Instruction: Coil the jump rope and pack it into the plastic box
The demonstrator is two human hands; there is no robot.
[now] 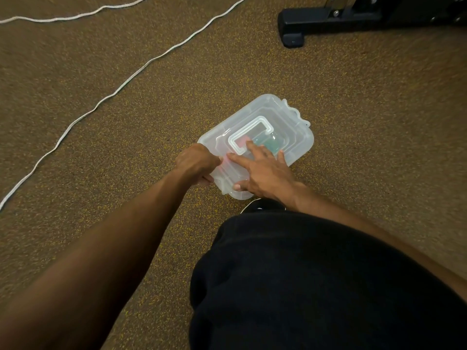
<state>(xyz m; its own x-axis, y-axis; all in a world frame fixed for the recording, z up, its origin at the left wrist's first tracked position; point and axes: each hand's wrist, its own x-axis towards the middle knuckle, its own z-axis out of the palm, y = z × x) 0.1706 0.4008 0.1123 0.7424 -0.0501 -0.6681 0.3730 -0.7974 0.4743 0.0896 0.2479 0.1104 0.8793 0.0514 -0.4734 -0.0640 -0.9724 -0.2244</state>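
Observation:
A translucent plastic box (285, 122) with its lid down and a flat handle on top sits on the brown carpet. Blurred pink and green shapes show through the lid. My left hand (195, 162) grips the box's near left edge, fingers curled around the rim. My right hand (262, 170) lies flat on the lid with fingers spread, thumb at the near corner. A white jump rope (131, 77) lies uncoiled on the carpet, running from the far top to the left edge, well away from both hands.
A black equipment foot (293, 26) with a metal frame stands at the far right. My leg in black clothing (316, 286) and a dark shoe tip (260, 205) sit just behind the box. Speckled carpet surrounds everything.

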